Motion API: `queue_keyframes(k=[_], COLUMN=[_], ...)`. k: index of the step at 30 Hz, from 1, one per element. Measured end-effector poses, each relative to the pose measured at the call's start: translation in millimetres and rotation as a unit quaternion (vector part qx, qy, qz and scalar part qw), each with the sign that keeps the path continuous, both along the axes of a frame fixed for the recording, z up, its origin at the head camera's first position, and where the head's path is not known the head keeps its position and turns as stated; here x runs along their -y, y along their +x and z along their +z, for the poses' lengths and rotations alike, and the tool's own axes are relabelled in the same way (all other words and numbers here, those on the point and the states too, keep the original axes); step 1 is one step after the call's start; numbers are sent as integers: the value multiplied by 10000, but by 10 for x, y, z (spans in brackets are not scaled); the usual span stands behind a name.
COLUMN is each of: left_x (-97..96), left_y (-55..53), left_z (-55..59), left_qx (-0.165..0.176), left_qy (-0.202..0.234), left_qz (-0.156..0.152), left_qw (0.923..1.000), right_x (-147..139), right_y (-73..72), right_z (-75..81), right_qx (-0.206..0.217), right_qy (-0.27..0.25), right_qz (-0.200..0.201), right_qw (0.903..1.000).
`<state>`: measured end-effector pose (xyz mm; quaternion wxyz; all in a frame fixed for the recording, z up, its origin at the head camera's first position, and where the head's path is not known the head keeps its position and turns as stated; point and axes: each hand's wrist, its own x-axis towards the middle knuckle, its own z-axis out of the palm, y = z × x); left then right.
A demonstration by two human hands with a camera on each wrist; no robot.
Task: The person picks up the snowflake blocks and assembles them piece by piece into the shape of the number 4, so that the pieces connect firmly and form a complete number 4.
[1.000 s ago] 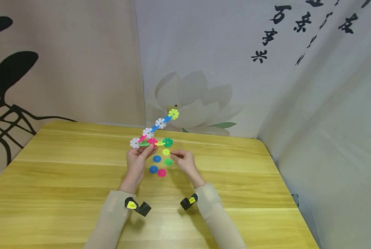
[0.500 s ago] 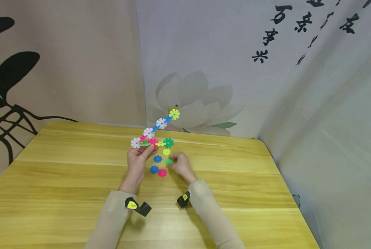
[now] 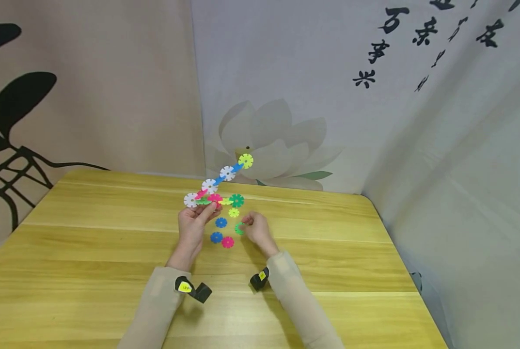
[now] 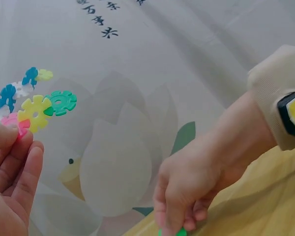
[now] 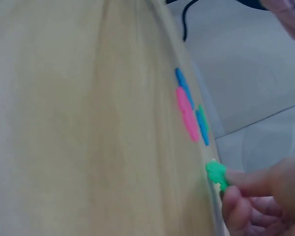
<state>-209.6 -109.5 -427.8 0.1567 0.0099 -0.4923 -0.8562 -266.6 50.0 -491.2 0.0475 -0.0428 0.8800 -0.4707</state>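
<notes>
Right hand: its grip is pinching one notched green disc between thumb and fingers, just above or at the surface; contact with the wood cannot be told. Left hand: its grip is pinching a pink disc, part of a linked assembly of notched plastic discs that it is holding up. Assembly, lower row: a white disc, a green link, the pink disc, a yellow link and a dark green end disc are running roughly level. Assembly, upper branch: from the same white disc, a pink link is leading into alternating white discs and blue links, rising obliquely to a yellow-green end disc. Loose stock between and near the hands: a yellow disc, two blue discs and a bright pink disc are lying flat on the surface, the pink one just beside the nearer blue. At the wrists: beige sleeves are bearing black cameras with yellow labels. Behind: a pale cloth backdrop is hanging, showing a lotus print and black Chinese characters.
</notes>
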Motion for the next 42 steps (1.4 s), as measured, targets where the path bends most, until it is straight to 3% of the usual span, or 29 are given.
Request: queue_keyframes(k=[4, 9, 14, 16, 26, 42], left_x=[4, 13, 21, 23, 19, 21], left_y=[5, 0, 0, 0, -14, -5], left_z=[-2, -14, -27, -31, -65, -95], left_qx=[-12, 13, 160, 183, 66, 69], left_qy=[-47, -112, -168, -185, -140, -406], left_qz=[-34, -37, -1, -14, 32, -38], left_qw=[10000, 9999, 9997, 9997, 9999, 9991], right_x=[-55, -163, -248, -261, -239, -225], right_y=[81, 205, 319, 354, 438, 433], right_z=[45, 295, 558, 636, 857, 934], right_qx=[183, 587, 912, 938, 809, 1028], right_qy=[-1246, -2670, -3400, -3498, -3442, -3328], right_qz=[-413, -636, -381, -285, -46, 21], right_qw=[9912, 9598, 9352, 9317, 9354, 9374])
